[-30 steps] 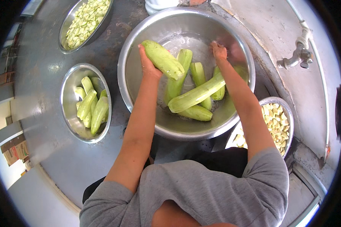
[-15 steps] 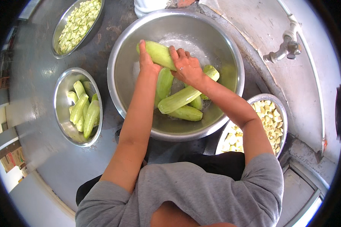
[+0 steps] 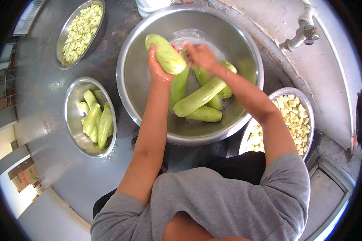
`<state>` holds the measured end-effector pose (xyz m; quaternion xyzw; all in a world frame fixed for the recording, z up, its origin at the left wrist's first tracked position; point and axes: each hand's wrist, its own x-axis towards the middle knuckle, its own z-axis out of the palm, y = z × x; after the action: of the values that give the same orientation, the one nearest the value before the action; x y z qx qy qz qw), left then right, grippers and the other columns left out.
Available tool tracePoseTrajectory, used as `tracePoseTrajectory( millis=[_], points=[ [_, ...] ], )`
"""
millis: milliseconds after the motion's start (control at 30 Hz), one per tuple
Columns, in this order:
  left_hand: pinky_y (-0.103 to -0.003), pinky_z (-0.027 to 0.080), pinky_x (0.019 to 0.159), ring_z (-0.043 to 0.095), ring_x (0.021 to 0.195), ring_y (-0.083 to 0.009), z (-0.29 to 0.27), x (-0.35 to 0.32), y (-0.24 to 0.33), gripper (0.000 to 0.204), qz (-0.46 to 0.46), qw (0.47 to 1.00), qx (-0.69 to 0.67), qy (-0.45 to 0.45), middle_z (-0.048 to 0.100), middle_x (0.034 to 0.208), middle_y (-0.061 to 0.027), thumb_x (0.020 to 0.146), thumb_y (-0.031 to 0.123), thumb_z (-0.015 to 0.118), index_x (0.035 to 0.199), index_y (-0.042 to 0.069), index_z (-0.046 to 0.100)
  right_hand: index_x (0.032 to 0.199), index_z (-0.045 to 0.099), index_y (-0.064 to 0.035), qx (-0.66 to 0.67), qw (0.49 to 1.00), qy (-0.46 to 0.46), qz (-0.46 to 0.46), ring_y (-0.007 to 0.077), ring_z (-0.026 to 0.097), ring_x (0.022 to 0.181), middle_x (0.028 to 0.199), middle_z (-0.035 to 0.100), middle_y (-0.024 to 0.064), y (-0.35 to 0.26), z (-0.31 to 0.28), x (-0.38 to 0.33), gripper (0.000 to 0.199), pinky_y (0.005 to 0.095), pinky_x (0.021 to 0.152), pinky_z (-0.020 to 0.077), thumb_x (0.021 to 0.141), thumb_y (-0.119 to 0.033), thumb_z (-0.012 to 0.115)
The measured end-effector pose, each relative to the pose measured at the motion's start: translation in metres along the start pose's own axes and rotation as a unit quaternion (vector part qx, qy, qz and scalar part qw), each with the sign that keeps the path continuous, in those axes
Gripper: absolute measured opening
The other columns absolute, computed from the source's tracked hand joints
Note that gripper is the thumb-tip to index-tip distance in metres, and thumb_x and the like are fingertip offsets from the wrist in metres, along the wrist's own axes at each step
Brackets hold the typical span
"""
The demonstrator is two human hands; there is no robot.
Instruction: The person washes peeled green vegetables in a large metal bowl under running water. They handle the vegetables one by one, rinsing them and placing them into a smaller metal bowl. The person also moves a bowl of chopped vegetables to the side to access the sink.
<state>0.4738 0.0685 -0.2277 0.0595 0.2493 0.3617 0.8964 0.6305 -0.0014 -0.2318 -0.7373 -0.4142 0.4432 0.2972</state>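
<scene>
My left hand (image 3: 160, 66) is wrapped round a pale green peeled bottle gourd (image 3: 165, 53), held tilted above a large steel basin (image 3: 122, 86). Just right of it, apart from the gourd, is my right hand (image 3: 203, 57); its fingers are smeared by motion. Beneath both hands, several more peeled gourds lie in the basin with shallow water. One long gourd (image 3: 200, 97) rests across the others, partly under my right forearm. A shorter gourd (image 3: 206, 114) lies at the near side.
Left of the basin stands a steel bowl (image 3: 70, 116) with several peeled gourds. Farther back, another bowl (image 3: 60, 40) holds green chopped pieces. A bowl (image 3: 309, 116) of pale cut chunks sits by my right arm. A metal tap (image 3: 299, 38) juts from the right wall.
My right hand has come off the gourd and moved slightly right. The left hand keeps the gourd, now turned more steeply. The whole view has shifted a little.
</scene>
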Motion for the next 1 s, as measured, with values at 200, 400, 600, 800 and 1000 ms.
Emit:
tracePoseTrajectory(
  millis=[200, 400, 600, 800, 1000],
  points=[
    [-0.043, 0.049, 0.083, 0.058, 0.092, -0.0291, -0.013, 0.005, 0.021, 0.057, -0.030, 0.999, -0.006, 0.015, 0.058, 0.100, -0.0149, 0.079, 0.050, 0.058, 0.112, 0.004, 0.051, 0.093, 0.065, -0.0044, 0.463, 0.862, 0.098, 0.181, 0.0268, 0.065, 0.081, 0.084, 0.067, 0.0120, 0.119, -0.026, 0.082, 0.049, 0.0382, 0.080, 0.0516, 0.090, -0.050, 0.048],
    [-0.043, 0.049, 0.082, 0.059, 0.089, -0.0275, -0.016, 0.006, 0.015, 0.051, -0.008, 0.998, -0.002, 0.069, 0.059, 0.097, -0.0113, 0.081, 0.052, 0.054, 0.104, 0.007, 0.054, 0.095, 0.064, -0.0020, 0.341, 0.931, -0.107, -0.074, 0.0211, 0.066, 0.086, 0.088, 0.068, 0.0099, -0.040, -0.021, -0.004, 0.031, 0.0359, 0.080, 0.0537, 0.089, -0.032, 0.060],
    [-0.037, 0.049, 0.082, 0.058, 0.092, -0.0243, -0.038, 0.034, -0.016, 0.042, -0.012, 0.996, -0.030, -0.083, 0.060, 0.099, -0.0053, 0.086, 0.051, 0.048, 0.096, 0.012, 0.057, 0.120, 0.057, -0.0045, -0.280, 0.855, 0.186, -0.396, 0.0265, 0.054, 0.114, 0.119, 0.059, 0.0137, -0.064, 0.034, -0.047, 0.041, 0.0386, 0.097, 0.0430, 0.092, -0.035, 0.052],
    [-0.040, 0.050, 0.085, 0.055, 0.104, -0.0304, 0.012, -0.016, -0.023, 0.054, 0.002, 0.999, 0.020, 0.044, 0.056, 0.116, -0.0132, 0.082, 0.048, 0.056, 0.118, 0.008, 0.053, 0.113, 0.064, -0.0080, -0.062, 0.978, 0.066, -0.190, 0.0317, 0.052, 0.115, 0.123, 0.055, 0.0203, -0.023, 0.016, 0.033, 0.043, 0.0386, 0.098, 0.0401, 0.089, -0.042, 0.052],
    [-0.042, 0.050, 0.082, 0.058, 0.096, -0.0303, 0.002, -0.010, -0.003, 0.057, -0.091, 0.986, -0.136, 0.018, 0.057, 0.107, -0.0165, 0.080, 0.050, 0.055, 0.114, 0.005, 0.052, 0.104, 0.064, -0.0035, 0.390, 0.915, 0.062, 0.085, 0.0268, 0.063, 0.096, 0.103, 0.065, 0.0151, 0.101, -0.034, 0.079, 0.041, 0.0344, 0.082, 0.0499, 0.089, -0.040, 0.055]
  ],
)
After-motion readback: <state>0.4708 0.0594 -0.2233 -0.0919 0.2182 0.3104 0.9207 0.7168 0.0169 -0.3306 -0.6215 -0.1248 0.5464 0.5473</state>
